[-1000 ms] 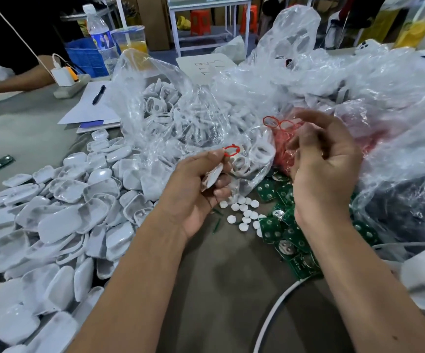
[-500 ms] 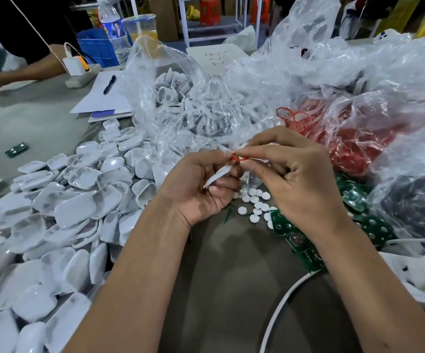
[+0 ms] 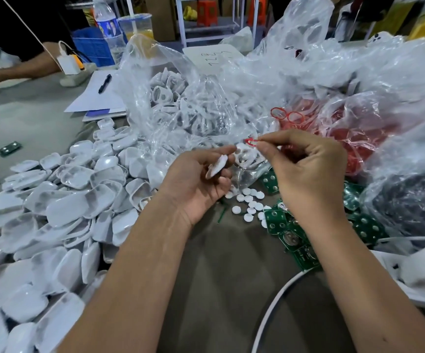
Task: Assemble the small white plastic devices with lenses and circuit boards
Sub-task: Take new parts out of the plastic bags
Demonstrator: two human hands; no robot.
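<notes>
the right hand [image 3: 305,174] now pinches the red ring [image 3: 251,142], lifted off the shell [image 3: 217,166] the left hand [image 3: 196,184] grips; likely refitting.

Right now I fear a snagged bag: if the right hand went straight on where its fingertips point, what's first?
Probably the clear plastic bag of white parts beyond the right hand and its red ring; depth unclear.
</notes>
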